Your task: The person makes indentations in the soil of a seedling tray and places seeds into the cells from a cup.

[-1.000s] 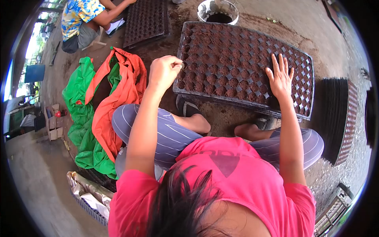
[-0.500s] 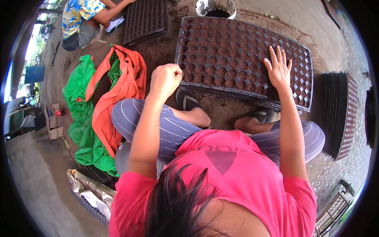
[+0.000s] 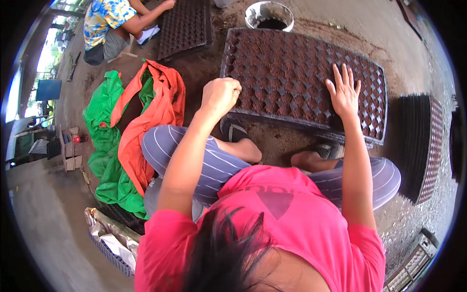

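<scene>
A black seedling tray (image 3: 301, 118), its many round cells filled with dark brown soil, lies in front of me on top of other trays. My left hand (image 3: 221, 96) is closed, thumb and fingers pressed together, above the tray's near left corner. Whatever it may hold is too small or hidden to make out. My right hand (image 3: 344, 95) lies flat on the soil cells toward the right side, fingers spread, with nothing in it.
A white bucket (image 3: 249, 18) with dark contents stands behind the tray. Far left, another person (image 3: 109, 24) works at a second tray (image 3: 185, 29). Green cloth (image 3: 104, 146) and orange cloth (image 3: 134, 146) lie at my left. Stacked trays (image 3: 413, 146) stand at right.
My left hand has moved right, from beside the tray's left edge to over its near left corner, still closed. My right hand keeps its place on the tray. The view has shifted slightly.
</scene>
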The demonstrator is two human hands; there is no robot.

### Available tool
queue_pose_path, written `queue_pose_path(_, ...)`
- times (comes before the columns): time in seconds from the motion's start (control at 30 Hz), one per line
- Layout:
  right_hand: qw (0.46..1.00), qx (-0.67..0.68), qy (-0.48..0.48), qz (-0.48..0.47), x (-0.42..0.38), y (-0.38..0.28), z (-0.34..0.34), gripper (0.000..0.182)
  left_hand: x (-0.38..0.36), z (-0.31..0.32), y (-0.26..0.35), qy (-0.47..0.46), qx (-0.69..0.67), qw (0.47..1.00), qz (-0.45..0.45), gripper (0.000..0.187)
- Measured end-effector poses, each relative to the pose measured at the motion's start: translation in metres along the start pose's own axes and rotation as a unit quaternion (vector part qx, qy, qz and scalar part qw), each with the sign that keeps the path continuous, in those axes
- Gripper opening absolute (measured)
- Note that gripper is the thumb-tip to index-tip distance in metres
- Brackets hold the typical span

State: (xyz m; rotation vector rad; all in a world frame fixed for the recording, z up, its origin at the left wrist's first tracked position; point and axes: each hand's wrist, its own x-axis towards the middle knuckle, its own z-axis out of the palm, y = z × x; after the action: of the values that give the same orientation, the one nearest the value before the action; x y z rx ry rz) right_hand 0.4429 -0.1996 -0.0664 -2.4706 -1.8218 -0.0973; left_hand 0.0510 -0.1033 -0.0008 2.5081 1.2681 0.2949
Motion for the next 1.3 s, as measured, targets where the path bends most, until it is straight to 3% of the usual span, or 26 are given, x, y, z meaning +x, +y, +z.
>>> queue_pose_path(0.17,1.0,0.008,0.009,-0.008,-0.001,0.0,-0.001,0.069,0.023,-0.002,0.002,0.075,-0.023,0.997,-0.007,0.01)
queue_pose_path(0.3,1.0,0.0,0.007,-0.001,0.001,-0.001,-0.004,0.07,0.028,0.014,-0.007,0.086,0.005,0.994,0.066,0.004)
queue_pose_path(0.4,1.0,0.005,0.014,-0.006,-0.001,-0.001,-0.002,0.069,0.021,0.009,-0.001,0.051,0.015,0.998,0.034,0.01)
queue_pose_path(0.5,1.0,0.012,0.019,-0.007,-0.001,0.0,-0.002,0.069,0.029,0.005,-0.015,0.047,-0.089,0.995,0.006,0.014)
queue_pose_path(0.57,1.0,0.011,0.021,-0.004,-0.002,0.0,0.001,0.068,0.041,-0.004,-0.014,0.073,-0.128,0.985,-0.091,0.017)
queue_pose_path(0.63,0.999,0.012,0.031,-0.009,-0.002,-0.001,-0.002,0.068,0.051,-0.011,-0.006,0.083,-0.088,0.991,-0.06,0.017)
queue_pose_path(0.67,0.999,0.01,0.029,-0.009,-0.002,-0.001,-0.003,0.068,0.056,0.002,-0.018,0.078,-0.039,0.996,0.016,0.016)
queue_pose_path(0.77,1.0,0.006,0.018,-0.004,-0.001,-0.002,-0.003,0.068,0.061,0.004,-0.015,0.01,0.031,0.999,0.015,0.017)
queue_pose_path(0.87,1.0,0.003,0.027,-0.008,-0.002,-0.001,-0.002,0.068,0.076,-0.007,-0.011,0.042,-0.089,0.993,-0.064,0.019)
queue_pose_path(0.9,1.0,0.003,0.024,-0.007,-0.004,-0.001,-0.002,0.068,0.08,-0.005,-0.01,0.091,-0.044,0.995,-0.02,0.018)
queue_pose_path(0.97,1.0,0.013,0.022,-0.007,-0.002,-0.001,-0.004,0.069,0.086,0.017,-0.024,0.079,0.002,0.997,0.005,0.018)
queue_pose_path(1.17,1.0,0.009,0.024,-0.005,-0.001,-0.002,-0.005,0.07,0.111,0.001,-0.019,0.09,-0.06,0.992,-0.072,0.017)
queue_pose_path(1.3,1.0,0.011,0.021,-0.003,0.002,-0.002,-0.005,0.07,0.129,0.025,-0.042,0.106,0.01,0.994,0.018,0.017)
